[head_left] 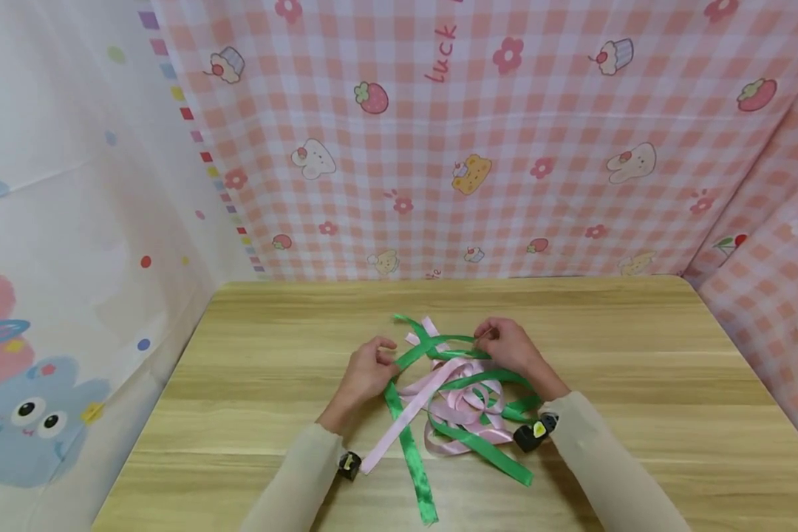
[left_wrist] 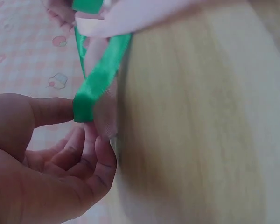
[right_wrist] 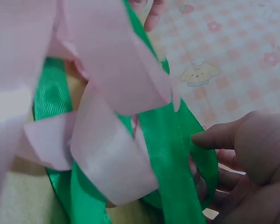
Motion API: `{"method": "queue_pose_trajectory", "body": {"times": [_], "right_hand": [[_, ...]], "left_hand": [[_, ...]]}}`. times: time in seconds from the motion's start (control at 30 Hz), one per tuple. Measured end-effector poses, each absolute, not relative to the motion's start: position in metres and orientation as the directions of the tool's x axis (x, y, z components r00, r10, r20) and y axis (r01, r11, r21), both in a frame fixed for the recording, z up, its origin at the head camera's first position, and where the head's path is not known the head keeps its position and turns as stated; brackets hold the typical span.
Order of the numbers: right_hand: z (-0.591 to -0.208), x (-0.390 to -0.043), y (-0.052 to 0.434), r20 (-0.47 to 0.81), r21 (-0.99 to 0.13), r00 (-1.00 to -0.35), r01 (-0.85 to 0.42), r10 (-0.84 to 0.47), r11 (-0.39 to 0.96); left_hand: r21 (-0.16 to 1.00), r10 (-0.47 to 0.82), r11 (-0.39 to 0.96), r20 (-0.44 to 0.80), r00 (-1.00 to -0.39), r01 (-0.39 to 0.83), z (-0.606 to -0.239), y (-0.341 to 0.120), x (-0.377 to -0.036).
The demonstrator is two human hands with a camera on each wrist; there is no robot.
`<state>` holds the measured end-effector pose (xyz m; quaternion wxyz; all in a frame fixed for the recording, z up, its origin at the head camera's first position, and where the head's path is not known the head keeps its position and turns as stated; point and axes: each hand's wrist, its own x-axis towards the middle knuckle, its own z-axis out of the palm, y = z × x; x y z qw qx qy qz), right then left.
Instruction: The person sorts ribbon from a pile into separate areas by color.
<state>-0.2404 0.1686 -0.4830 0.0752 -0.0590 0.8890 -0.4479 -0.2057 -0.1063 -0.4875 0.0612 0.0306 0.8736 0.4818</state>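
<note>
The left hand (head_left: pixel 367 373) is pinching a fold of the green ribbon (head_left: pixel 432 353) between thumb and fingertips, its grip closing on the ribbon's left stretch just above the tabletop (head_left: pixel 253 384). The right hand (head_left: pixel 512 347) is pinching the same green ribbon further along, so a short span is running between the two grips. Below and between the hands, the rest of the green ribbon is lying tangled with a pink ribbon (head_left: pixel 462 403) in loose loops on the tabletop, with loose ends trailing toward the person.
</note>
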Motion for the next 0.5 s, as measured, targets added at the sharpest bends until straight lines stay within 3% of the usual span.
{"method": "queue_pose_trajectory", "body": {"times": [0.13, 0.33, 0.5], "right_hand": [[-0.471, -0.231, 0.170, -0.108, -0.847, -0.973, -0.018, -0.205, 0.532], [-0.440, -0.215, 0.179, -0.099, -0.911, -0.952, -0.031, -0.290, 0.412], [-0.413, -0.205, 0.188, -0.085, -0.932, -0.937, -0.046, -0.338, 0.359]], "left_hand": [[0.887, 0.159, 0.461, -0.088, -0.983, -0.005, -0.481, -0.115, -0.203], [0.972, 0.273, 0.222, -0.138, -0.952, -0.078, -0.462, -0.130, -0.199], [0.969, 0.408, 0.217, -0.202, -0.890, -0.120, -0.441, -0.144, -0.194]]}}
